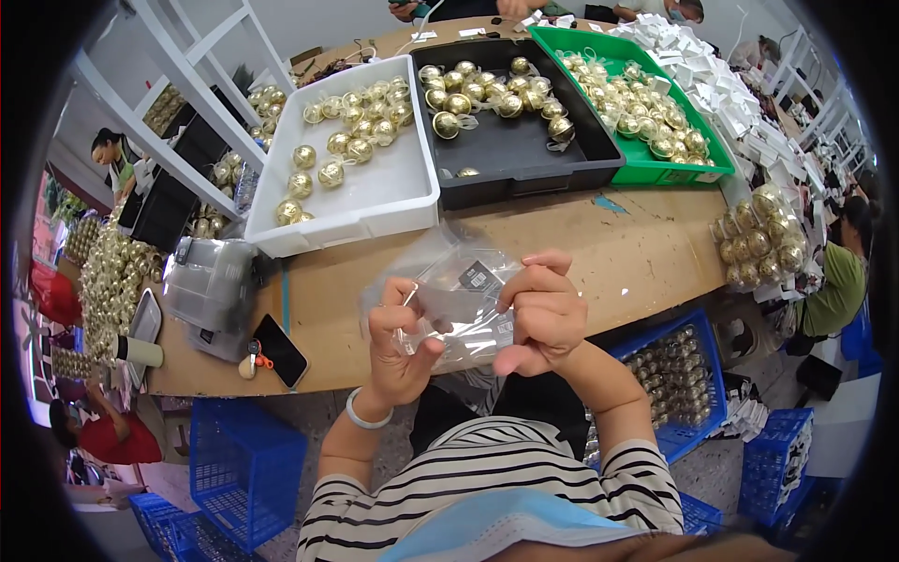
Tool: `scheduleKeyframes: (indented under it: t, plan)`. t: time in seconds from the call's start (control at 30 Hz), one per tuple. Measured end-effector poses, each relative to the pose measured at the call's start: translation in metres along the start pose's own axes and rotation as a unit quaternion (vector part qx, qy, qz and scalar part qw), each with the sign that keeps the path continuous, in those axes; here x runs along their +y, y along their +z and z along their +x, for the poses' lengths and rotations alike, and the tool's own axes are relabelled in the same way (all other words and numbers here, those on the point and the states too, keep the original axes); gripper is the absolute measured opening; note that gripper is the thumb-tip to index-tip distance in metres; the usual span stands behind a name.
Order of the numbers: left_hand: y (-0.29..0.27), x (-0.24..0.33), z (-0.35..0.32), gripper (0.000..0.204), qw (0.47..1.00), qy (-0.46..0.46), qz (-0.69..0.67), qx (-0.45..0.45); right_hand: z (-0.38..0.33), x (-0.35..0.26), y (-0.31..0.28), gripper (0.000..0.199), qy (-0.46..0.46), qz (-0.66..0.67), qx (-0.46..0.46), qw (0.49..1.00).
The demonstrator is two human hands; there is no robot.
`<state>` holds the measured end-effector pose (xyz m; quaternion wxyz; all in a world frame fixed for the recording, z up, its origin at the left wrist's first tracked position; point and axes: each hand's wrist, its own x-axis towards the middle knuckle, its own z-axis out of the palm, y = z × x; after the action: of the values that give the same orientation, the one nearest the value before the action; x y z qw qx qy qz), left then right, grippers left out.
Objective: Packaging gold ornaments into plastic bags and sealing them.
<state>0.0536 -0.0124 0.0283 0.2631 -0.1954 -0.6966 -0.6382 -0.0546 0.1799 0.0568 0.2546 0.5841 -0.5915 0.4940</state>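
Between my two hands is a clear plastic package (449, 302) with a small dark printed label near its top. My left hand (398, 351) has its fingers curled round the left side, the thumb toward the middle. My right hand (545, 314) pinches the right side with bent fingers. Whether the package is a box or a bag is hard to tell through the glare. More clear plastic sheeting (454, 242) lies on the table just beyond, against the white tray (351, 223).
Gold balls with clear ties lie in the white tray, a black tray (524, 176) and a green tray (688, 174). Packed gold balls (763, 239) stand at right. Folded plastic (211, 290), a phone (281, 348) and a cup (140, 351) are left. Blue crates (245, 468) stand below.
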Motion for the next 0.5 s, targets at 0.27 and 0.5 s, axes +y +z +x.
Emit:
scheduleKeyframes:
  t: [0.27, 0.5]
  plan:
    - [0.000, 0.012, 0.025, 0.028, 0.983, 0.000, 0.145, 0.110, 0.040, -0.013, 0.031, 0.064, 0.251, 0.268, 0.160, 0.916]
    - [-0.004, 0.016, 0.013, 0.035, 0.980, 0.086, 0.150, 0.098, 0.028, 0.001, 0.008, 0.057, 0.038, 0.059, -0.061, 0.996]
